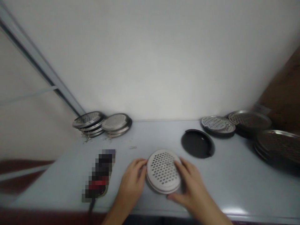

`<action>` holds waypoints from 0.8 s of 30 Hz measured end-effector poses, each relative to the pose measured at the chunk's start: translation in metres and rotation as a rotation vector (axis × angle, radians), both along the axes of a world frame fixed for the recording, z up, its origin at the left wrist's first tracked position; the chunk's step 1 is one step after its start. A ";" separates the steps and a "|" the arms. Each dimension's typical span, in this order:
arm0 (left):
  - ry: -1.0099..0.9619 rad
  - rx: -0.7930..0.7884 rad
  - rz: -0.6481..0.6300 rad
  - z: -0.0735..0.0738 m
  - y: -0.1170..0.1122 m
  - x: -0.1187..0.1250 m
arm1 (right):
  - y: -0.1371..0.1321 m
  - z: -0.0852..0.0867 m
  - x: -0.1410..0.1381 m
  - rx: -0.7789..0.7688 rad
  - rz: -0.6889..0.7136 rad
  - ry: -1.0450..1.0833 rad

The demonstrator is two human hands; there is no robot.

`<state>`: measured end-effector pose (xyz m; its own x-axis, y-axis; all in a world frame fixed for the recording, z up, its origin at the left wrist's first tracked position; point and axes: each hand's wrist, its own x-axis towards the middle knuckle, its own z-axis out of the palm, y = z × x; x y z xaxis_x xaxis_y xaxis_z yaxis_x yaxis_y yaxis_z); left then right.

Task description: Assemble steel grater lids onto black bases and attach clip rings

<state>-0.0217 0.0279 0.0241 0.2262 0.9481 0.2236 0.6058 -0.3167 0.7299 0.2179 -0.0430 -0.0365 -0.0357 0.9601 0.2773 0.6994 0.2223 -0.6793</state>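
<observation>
Perforated disc (164,170), round and pale, sits near the front middle of the counter (234,190); on its left, the left hand (134,176) has fingers and thumb closed at the rim; on its right, the right hand (191,179) grips it too, fingers over the upper face, thumb by the lower edge; it looks like metal, so it is probably fairly light, stiff, a little slippery and hard to break, though its slots may have sharp lips; the outer rim seems the best hold, one hand either side. From the left along the back, a stack of round metal-rimmed pieces (87,118) alternates dull silver and dark edges; nearer, a long dark object (100,175) with a red band is masked by coarse squares, its material impossible to tell; a shorter stack (114,122) beside the first has a slotted top; right of the hands lies a black round tray (197,143), matt and shallow; beyond it, a slotted silver plate (214,122) rests in a dark base (219,134); farther right, larger round pieces (250,118) show shiny, blurred rims.
</observation>
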 end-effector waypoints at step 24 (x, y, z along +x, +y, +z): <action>0.420 0.299 -0.204 -0.038 -0.013 -0.009 | 0.034 0.038 0.084 0.218 -0.425 -0.183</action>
<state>-0.0306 0.0146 -0.0134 0.5260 0.7851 0.3270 0.7303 -0.6140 0.2993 0.3018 -0.0089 0.0019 0.2790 0.8208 0.4985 0.8618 0.0151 -0.5071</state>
